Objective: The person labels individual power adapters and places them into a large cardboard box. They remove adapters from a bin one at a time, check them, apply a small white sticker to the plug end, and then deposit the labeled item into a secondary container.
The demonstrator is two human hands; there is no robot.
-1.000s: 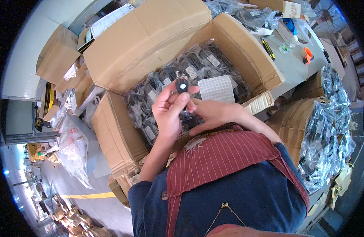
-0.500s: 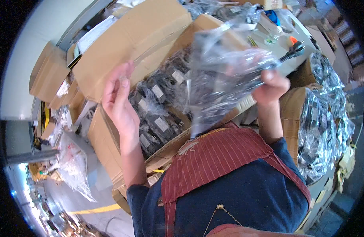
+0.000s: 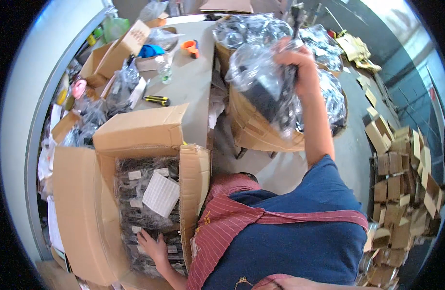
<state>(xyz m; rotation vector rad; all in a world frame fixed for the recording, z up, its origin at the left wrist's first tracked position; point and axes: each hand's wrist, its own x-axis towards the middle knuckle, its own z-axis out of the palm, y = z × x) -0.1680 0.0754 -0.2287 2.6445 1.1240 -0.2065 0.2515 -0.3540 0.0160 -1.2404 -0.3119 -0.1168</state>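
While the left hand rests flat and empty on bagged dark parts inside the open cardboard box, the right hand grips a clear plastic bag, apparently holding dark parts, raised above the round carton beside the grey table.

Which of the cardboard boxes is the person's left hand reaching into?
The open brown cardboard box at lower left, packed with small dark bagged parts; the left hand rests inside it.
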